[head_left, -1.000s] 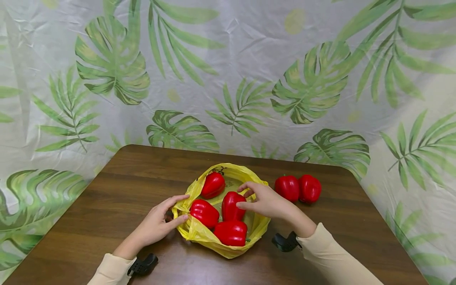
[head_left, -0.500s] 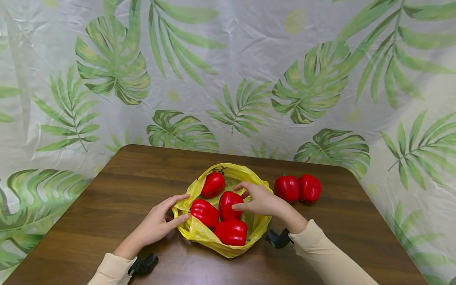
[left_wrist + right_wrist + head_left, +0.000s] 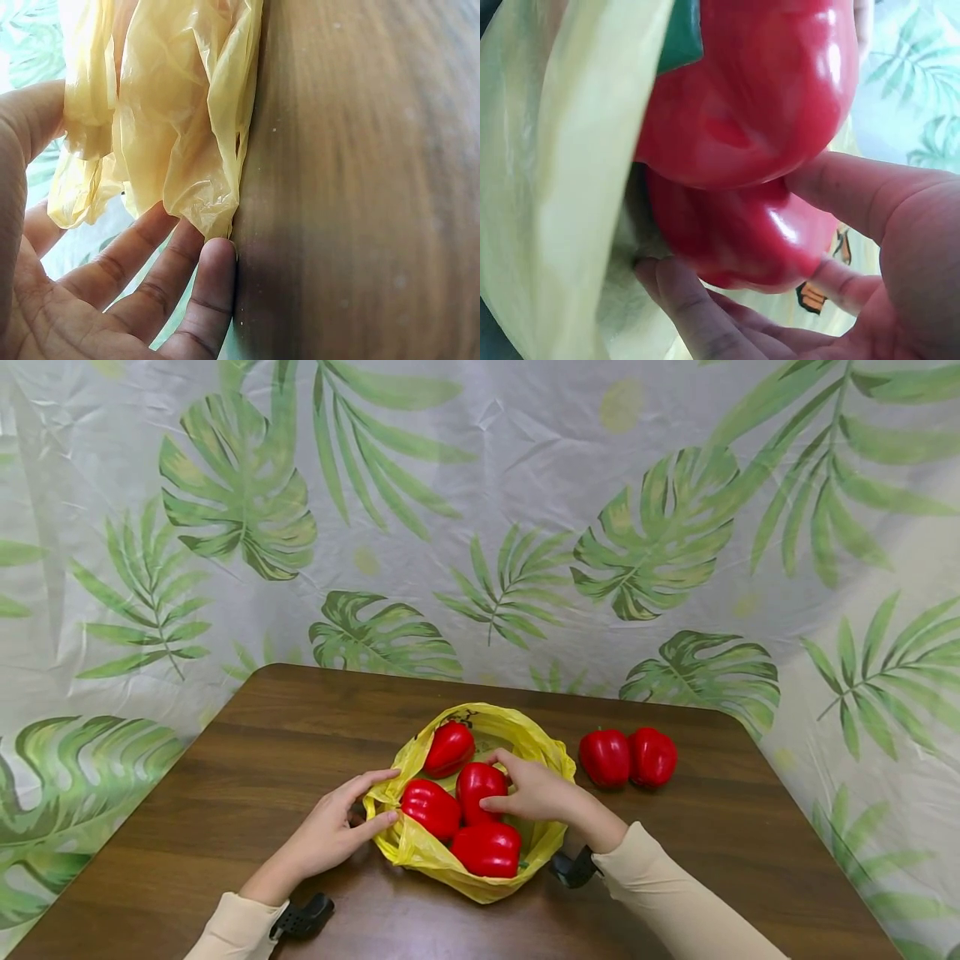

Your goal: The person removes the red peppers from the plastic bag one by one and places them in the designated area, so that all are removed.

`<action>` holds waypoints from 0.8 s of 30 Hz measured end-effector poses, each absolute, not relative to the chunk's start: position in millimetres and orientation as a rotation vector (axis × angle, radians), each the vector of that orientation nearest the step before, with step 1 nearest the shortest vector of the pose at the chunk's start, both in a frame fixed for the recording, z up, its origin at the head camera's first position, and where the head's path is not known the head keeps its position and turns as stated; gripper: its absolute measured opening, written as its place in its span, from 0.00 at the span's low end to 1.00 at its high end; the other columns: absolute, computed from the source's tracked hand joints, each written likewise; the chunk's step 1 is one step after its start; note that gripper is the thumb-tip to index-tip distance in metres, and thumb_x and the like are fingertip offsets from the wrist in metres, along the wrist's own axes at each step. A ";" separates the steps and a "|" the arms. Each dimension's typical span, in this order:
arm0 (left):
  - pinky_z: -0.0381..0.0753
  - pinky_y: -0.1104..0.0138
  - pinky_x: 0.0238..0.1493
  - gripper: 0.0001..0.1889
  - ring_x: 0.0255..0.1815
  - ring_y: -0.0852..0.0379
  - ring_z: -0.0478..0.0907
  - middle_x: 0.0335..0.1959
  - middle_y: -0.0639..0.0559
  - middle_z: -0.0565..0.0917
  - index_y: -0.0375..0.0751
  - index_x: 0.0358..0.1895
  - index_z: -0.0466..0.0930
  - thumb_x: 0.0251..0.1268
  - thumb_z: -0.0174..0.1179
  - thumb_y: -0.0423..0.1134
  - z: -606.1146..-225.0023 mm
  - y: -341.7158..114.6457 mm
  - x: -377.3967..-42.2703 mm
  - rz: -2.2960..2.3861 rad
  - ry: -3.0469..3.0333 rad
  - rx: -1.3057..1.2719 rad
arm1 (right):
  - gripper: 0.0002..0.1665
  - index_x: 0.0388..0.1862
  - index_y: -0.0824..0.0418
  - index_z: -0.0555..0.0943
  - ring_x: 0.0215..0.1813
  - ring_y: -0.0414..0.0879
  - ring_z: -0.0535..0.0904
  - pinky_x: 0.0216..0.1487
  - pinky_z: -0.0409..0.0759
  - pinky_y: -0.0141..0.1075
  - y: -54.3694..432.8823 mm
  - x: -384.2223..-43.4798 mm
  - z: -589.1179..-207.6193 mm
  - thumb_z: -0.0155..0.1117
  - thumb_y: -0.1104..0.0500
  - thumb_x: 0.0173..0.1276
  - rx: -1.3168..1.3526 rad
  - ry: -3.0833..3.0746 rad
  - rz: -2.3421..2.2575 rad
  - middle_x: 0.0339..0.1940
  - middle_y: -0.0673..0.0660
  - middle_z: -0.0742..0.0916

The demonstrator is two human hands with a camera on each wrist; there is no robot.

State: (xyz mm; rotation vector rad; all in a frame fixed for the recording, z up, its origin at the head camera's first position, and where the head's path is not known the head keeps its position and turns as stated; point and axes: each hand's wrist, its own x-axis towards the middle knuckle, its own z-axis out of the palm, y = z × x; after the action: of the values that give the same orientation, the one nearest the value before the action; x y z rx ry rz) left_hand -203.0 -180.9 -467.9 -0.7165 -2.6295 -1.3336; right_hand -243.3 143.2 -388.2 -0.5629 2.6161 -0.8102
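Note:
In the head view, a yellow plastic bag [image 3: 551, 752] stands with its mouth wide and several red bell peppers inside. My right hand [image 3: 536, 789] reaches into the bag and holds one upright red bell pepper [image 3: 476, 787] between thumb and fingers. That pepper touches or nearly touches a lying pepper [image 3: 486, 850] in front and another pepper [image 3: 431, 810] to its left. A further pepper [image 3: 450, 749] lies at the back of the bag. My left hand [image 3: 330, 827] rests against the bag's left side, its fairly straight fingers [image 3: 214, 277] touching the crumpled plastic [image 3: 195, 150].
Two more red peppers [image 3: 604, 757] [image 3: 652, 757] sit side by side on the brown wooden table [image 3: 315, 727], right of the bag. A leaf-patterned curtain [image 3: 480, 527] hangs behind the table. A black wrist camera [image 3: 302, 917] sits at my left wrist.
My right hand has moved left inside the bag, and the upright pepper has shifted left with it toward the others. My left hand and the bag stay about where they were.

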 end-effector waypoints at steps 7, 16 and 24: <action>0.83 0.70 0.39 0.29 0.53 0.61 0.79 0.75 0.45 0.80 0.51 0.76 0.76 0.75 0.69 0.47 -468.0 -178.2 -203.2 -1.348 -2.638 -0.712 | 0.32 0.69 0.56 0.73 0.46 0.45 0.85 0.53 0.86 0.43 146.6 -243.7 -388.7 0.75 0.53 0.73 -0.574 2.579 -0.849 0.51 0.55 0.90; 0.84 0.70 0.37 0.30 0.46 0.65 0.78 0.74 0.42 0.80 0.52 0.77 0.75 0.75 0.69 0.47 -465.8 -176.8 -201.6 -1.390 -2.648 -0.713 | 0.30 0.69 0.55 0.72 0.45 0.47 0.83 0.48 0.82 0.40 148.5 -244.6 -390.9 0.73 0.52 0.74 -0.543 2.531 -0.900 0.50 0.54 0.88; 0.84 0.69 0.37 0.30 0.43 0.68 0.78 0.73 0.41 0.80 0.51 0.77 0.75 0.75 0.70 0.46 -463.6 -179.9 -200.3 -1.416 -2.637 -0.719 | 0.29 0.68 0.55 0.73 0.51 0.51 0.84 0.48 0.84 0.39 146.7 -247.1 -390.2 0.74 0.53 0.74 -0.544 2.521 -0.949 0.53 0.57 0.88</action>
State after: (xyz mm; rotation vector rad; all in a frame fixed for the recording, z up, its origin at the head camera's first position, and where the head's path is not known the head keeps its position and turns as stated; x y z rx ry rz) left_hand -200.3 -179.9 -463.6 -0.7188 -2.6371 -1.4158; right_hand -247.1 146.7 -390.2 -0.5437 2.5213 -0.9487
